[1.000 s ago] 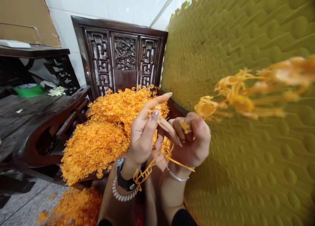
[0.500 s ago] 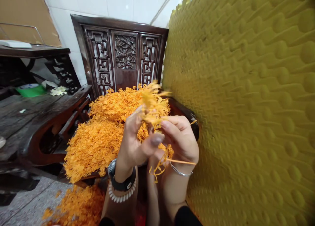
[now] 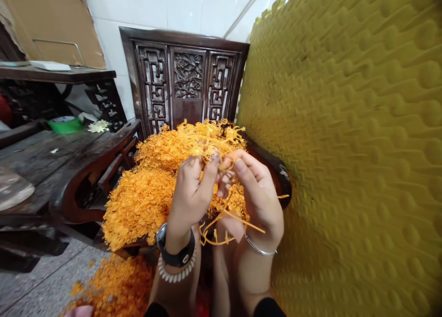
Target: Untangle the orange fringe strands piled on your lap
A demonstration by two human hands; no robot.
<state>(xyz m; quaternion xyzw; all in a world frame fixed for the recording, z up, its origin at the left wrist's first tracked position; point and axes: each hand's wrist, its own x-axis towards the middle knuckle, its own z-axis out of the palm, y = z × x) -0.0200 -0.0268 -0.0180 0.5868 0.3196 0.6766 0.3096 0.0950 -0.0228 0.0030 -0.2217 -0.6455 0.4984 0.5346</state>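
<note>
In front of the heap (image 3: 141, 204), the left hand (image 3: 191, 188) and right hand (image 3: 262, 193) pinch an orange sprig (image 3: 210, 143); uneven pulling could snap it.

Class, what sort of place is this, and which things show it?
Probably an indoor living space, perhaps a home: a carved wooden chair back, a white tiled wall and a speckled floor.

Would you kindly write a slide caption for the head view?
Left hand and right hand hold orange strands in front of an orange pile on a wooden chair beside a yellow mat.
</note>
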